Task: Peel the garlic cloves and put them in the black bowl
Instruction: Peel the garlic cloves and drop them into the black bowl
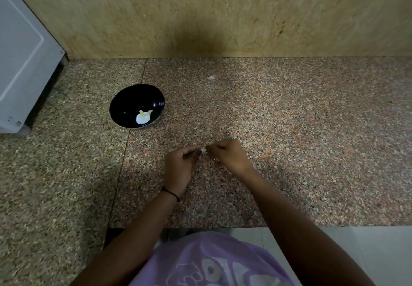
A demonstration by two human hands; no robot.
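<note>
A small pale garlic clove [204, 150] is pinched between the fingertips of both hands above the granite counter. My left hand [180, 167] grips it from the left and my right hand [227, 154] from the right, so most of the clove is hidden by the fingers. The black bowl [124, 105] stands up and to the left of my hands, apart from them. Two peeled yellowish cloves [145, 114] lie at the bottom of the bowl beside a white reflection.
A white appliance [22, 62] stands at the far left against the beige stone wall [200, 13]. A small pale scrap [210, 77] lies on the speckled counter [312, 129] near the wall. The counter's front edge runs just below my forearms.
</note>
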